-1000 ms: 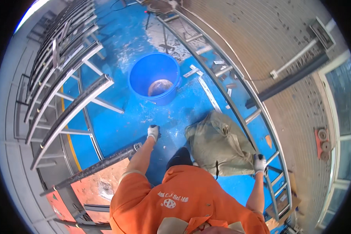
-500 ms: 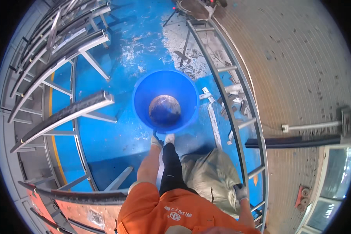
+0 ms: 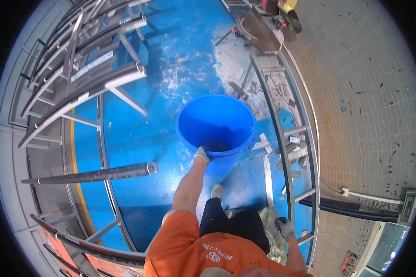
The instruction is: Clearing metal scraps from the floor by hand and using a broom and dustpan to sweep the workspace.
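A large blue bucket (image 3: 212,121) stands in front of me, tipped toward me, its inside showing a dark patch near the bottom. My left hand (image 3: 202,156), in a pale glove, grips the near rim, fingers over the edge. At my right side is a greyish-beige sack (image 3: 274,243), partly hidden behind my legs. My right hand (image 3: 285,227), in a grey glove with dark fingertips, is closed at the sack's upper edge, the material gathered beside it.
On the left stand metal racks (image 3: 120,92) with black-padded bars, one bar (image 3: 94,174) reaching toward me. A long metal ladder-like frame (image 3: 285,159) lies along my right. Scrap strips and offcuts (image 3: 291,152) litter the floor beyond it. A round-topped machine (image 3: 256,30) stands far ahead.
My left hand has moved forward onto the bucket's rim, and the bucket now leans toward me. The view has shifted forward; the sack trails behind at my right hand.
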Available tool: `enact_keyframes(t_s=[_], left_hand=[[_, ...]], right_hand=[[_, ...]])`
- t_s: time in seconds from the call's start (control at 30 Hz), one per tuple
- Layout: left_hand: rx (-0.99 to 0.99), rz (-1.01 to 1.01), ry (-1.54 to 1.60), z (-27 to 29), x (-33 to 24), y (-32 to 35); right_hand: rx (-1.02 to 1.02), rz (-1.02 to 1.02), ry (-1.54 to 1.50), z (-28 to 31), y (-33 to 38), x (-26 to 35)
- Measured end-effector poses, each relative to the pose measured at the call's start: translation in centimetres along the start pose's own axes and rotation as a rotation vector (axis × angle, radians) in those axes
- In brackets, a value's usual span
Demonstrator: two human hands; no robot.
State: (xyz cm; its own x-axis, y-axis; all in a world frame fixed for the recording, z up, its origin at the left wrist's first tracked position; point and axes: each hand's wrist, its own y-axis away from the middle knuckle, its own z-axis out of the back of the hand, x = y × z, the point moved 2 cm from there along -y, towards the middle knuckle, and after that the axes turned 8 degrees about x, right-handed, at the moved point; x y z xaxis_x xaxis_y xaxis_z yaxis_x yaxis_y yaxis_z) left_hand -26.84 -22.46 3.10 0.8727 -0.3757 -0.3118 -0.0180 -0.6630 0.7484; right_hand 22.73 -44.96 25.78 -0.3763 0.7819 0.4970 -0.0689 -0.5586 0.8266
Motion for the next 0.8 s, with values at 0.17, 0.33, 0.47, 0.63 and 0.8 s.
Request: enact_keyframes(t_s=[0.17,0.33,0.47,0.63,0.8], left_hand=[[0.009,0.01,-0.171,-4.6,-7.8,-0.1],[0.117,-0.106,-0.118,-9.1,-15.3,-1.3],[0.202,-0.205,-0.024,-12.6,-21.7,-4.1],[-0.012,-0.339,-0.311,-12.7,-30.7,-10.6],[-0.275,-0.737,-1.305,-15.3,-42.4,-18.1]], right_hand=[[-0.077,-0.045,-0.185,1.5,-2.5,4.3],[-0.03,-0.111,-0.339,1.1,-5.2,9.1],[0.031,-0.103,-0.318,-0.4,-9.6,15.2],[0.112,-0.182,-0.229,-2.0,-16.1,34.8],[0.171,-0.235,-0.116,-5.1,-25.6,54.6]])
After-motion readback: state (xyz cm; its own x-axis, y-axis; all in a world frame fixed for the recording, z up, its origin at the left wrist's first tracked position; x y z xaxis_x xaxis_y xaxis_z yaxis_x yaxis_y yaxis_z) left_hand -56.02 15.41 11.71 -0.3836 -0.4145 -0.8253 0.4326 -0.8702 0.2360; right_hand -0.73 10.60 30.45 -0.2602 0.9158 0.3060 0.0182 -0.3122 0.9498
